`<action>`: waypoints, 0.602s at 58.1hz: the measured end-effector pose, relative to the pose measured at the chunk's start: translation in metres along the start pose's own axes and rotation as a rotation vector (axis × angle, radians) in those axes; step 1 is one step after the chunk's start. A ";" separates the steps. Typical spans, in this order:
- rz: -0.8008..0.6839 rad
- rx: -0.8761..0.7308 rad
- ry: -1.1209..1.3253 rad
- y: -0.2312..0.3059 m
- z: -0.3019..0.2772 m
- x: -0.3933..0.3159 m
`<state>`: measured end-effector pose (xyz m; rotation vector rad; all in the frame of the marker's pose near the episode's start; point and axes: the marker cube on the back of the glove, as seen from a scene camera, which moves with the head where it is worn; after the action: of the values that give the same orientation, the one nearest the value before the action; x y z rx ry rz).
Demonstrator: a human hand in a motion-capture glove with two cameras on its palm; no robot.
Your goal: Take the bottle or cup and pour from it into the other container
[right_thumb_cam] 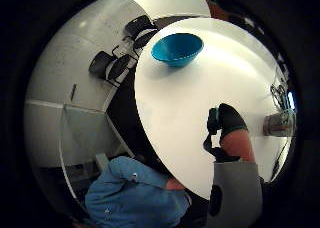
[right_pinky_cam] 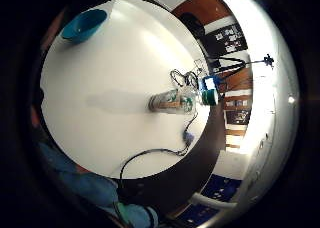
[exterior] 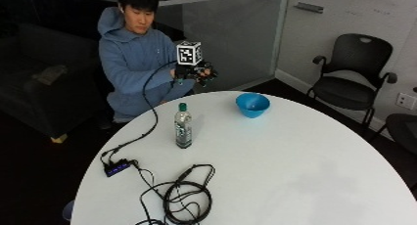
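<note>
A clear plastic water bottle (exterior: 183, 126) with a green cap stands upright on the round white table (exterior: 293, 171), toward the person's side. A blue bowl (exterior: 252, 104) sits to its right, near the far edge. My gloved right hand (exterior: 196, 72) hangs in the air in front of the person's chest, above and behind the bottle. It touches nothing, its fingers loosely curled. The little finger side palm view looks down on the bottle (right_pinky_cam: 172, 102) and the bowl (right_pinky_cam: 84, 25). The thumb side palm view shows one of my fingers (right_thumb_cam: 227, 123), the bowl (right_thumb_cam: 177, 49) and the bottle (right_thumb_cam: 277, 123).
A coil of black cable (exterior: 186, 195) lies on the table's near left part. A small black box (exterior: 117, 167) sits at the left edge, its lead running up to my hand. Black office chairs (exterior: 355, 78) stand at the right, beyond the table.
</note>
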<state>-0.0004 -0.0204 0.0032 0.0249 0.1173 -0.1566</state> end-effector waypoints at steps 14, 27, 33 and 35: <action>0.161 0.063 -0.092 0.010 -0.012 0.000; 0.174 0.172 -0.049 0.036 -0.027 0.039; 0.206 0.188 -0.054 0.050 -0.032 0.057; 0.216 0.190 -0.054 0.055 -0.033 0.063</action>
<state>0.0663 0.0256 -0.0366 0.2222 0.0454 0.0479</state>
